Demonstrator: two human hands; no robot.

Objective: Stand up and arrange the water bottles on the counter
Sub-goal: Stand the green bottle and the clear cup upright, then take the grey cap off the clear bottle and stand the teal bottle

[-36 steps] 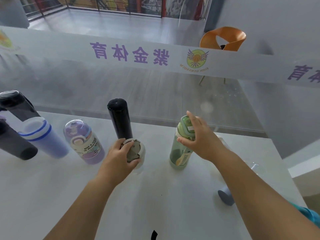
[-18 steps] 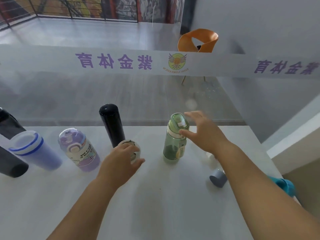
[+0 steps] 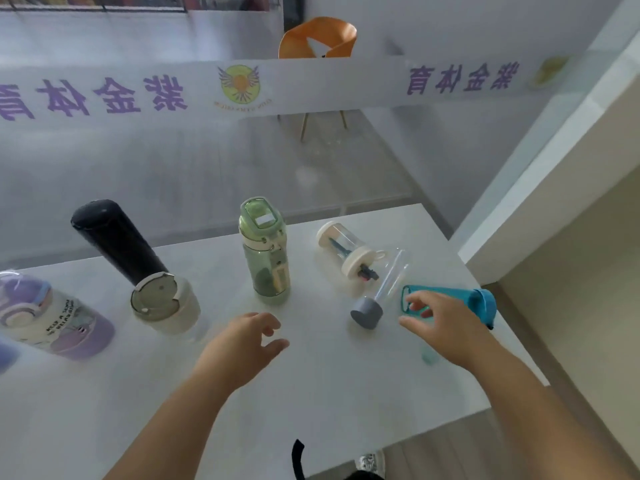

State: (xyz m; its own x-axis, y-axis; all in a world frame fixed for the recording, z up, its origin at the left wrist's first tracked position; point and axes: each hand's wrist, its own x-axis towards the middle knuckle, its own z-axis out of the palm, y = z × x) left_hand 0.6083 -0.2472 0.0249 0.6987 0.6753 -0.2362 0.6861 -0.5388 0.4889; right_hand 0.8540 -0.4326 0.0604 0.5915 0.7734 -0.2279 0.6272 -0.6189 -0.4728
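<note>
- White counter [image 3: 311,393] holds several bottles, seen from above.
- Green bottle [image 3: 266,251] stands upright near the middle, lid closed.
- Black flask [image 3: 117,242] stands upright behind a white cup [image 3: 166,306] with a grey lid; they overlap in view, can't tell if touching.
- Purple bottle [image 3: 52,317] stands upright at the left edge, blurred.
- Clear jar [image 3: 346,252] with a cream lid lies on its side, right of the green bottle.
- Clear bottle with grey cap [image 3: 377,299] lies on its side, cap toward the camera, just beside the jar.
- Blue bottle [image 3: 453,299] lies on its side near the counter's right edge, partly behind the right hand.
- Left hand [image 3: 242,348] hovers over bare counter in front of the green bottle, fingers loosely curled, grasping nothing.
- Right hand [image 3: 446,327] is spread wide, fingertips [image 3: 412,299] at the blue bottle's loop end, no grip closed on it; can't tell if touching.
- Orange chair [image 3: 318,38] sits behind the glass partition.
</note>
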